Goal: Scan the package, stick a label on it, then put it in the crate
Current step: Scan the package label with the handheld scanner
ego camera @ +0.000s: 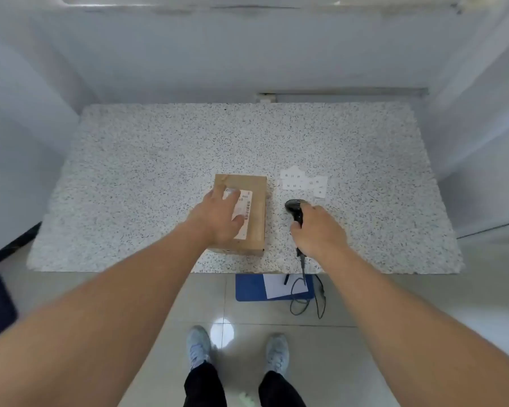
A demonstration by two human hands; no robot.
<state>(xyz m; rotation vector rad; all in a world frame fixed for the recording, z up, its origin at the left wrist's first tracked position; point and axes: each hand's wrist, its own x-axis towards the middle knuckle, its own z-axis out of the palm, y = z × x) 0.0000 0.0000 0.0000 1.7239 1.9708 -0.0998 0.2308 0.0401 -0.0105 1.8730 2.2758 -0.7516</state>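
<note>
Speckled table [159, 160]: left hand [218, 218] lies flat on the package [254, 224], right hand [318, 230] grips the scanner [295, 209]; scanning looks next, needing aim at the barcode.

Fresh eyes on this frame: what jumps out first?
The brown cardboard package near the front middle of the speckled table, with the left hand lying flat on its white barcode label. Just right of it, the right hand grips a black handheld scanner on the table, its cable trailing to the floor. Behind the scanner lies a small cluster of white stickers.
</note>
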